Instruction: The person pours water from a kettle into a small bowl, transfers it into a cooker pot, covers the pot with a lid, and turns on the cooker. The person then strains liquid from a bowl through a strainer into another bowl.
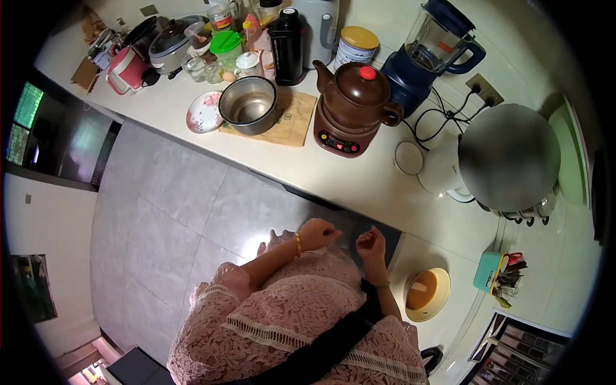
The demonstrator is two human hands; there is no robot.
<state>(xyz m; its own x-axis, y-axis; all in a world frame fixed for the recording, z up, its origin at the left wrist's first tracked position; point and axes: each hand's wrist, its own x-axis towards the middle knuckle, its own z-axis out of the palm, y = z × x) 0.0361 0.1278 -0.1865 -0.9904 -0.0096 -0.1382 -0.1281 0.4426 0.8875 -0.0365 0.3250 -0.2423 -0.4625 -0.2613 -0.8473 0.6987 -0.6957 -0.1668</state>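
My left hand (317,234), with a yellow bangle at the wrist, is held in front of my body, its fingers curled in. Close to its right is my right hand (371,244), raised with the fingers bent toward the palm. The two are apart, and nothing shows in either. A cream bowl (442,304) of brown liquid stands on the counter beside my right forearm. Ahead of both hands, across the counter edge, a brown teapot (356,96) with a red knob sits on an electric base (343,142) with lit buttons.
An empty metal pot (248,106) rests on a wooden board (292,125) beside a floral plate (205,113). A blue blender (410,70), black flask (287,48) and several jars line the wall. At right are a small cup (409,158) and a teal utensil holder (486,271).
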